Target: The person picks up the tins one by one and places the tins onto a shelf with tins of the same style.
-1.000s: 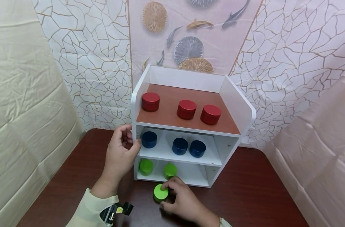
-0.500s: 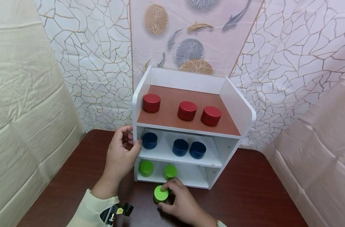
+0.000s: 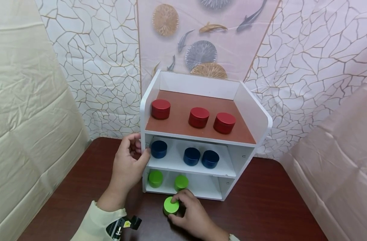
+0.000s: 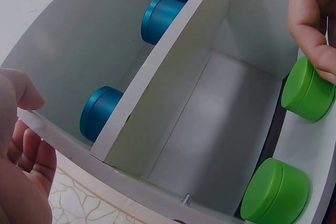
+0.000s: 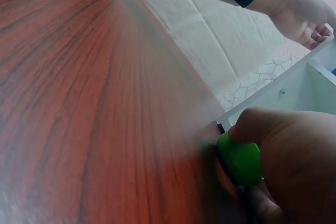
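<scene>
My left hand [image 3: 129, 164] grips the left side panel of a white shelf unit [image 3: 186, 171], thumb at the front edge and fingers curled behind it. On the table just before the bottom shelf stands a round green tin [image 3: 171, 205]. My right hand [image 3: 193, 214] holds this tin, index finger on the lid and thumb low at its side. Two more green tins [image 3: 155, 178] stand on the bottom shelf, one close behind my right fingers. The middle shelf bears three blue tins [image 3: 191, 156]. On the brown top stand three red tins [image 3: 198, 117].
The dark red-brown table [image 3: 267, 201] reaches out on both sides of the unit. A patterned cloth [image 3: 102, 67] hangs behind it, and beige cloth [image 3: 26, 134] hangs at the left. A small black device [image 3: 123, 225] sits on my left wrist.
My right thumb has shifted slightly left along the tin's lower side. The tins and my left hand keep their places; the head view has tilted a little.
</scene>
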Demonstrator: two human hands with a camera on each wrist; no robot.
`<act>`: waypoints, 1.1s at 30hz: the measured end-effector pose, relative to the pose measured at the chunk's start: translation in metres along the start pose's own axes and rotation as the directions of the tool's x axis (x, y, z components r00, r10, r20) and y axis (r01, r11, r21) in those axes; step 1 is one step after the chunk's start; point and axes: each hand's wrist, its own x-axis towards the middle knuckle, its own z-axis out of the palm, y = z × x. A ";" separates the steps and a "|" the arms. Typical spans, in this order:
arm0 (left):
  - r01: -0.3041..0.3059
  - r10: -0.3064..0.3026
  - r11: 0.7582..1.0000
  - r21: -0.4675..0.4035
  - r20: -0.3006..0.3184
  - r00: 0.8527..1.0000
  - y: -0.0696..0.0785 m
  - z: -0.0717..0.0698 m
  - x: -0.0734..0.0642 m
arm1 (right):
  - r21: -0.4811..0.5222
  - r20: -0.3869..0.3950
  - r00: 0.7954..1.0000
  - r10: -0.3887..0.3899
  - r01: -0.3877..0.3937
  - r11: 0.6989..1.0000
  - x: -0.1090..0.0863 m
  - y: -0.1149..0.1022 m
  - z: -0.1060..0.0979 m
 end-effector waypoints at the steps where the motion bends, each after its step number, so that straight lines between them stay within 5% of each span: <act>1: 0.001 -0.001 1.000 0.001 -0.001 1.000 0.000 0.000 0.000 | 0.001 0.000 1.000 -0.001 0.001 1.000 0.000 0.000 0.000; 12: 0.009 -0.009 1.000 0.007 -0.001 1.000 0.001 0.000 0.000 | -0.004 0.003 0.999 -0.046 0.046 0.999 0.000 -0.002 -0.001; 33: 0.012 -0.012 1.000 0.007 0.000 1.000 0.001 0.000 0.000 | 0.014 0.028 1.000 -0.010 0.010 1.000 0.001 -0.014 -0.010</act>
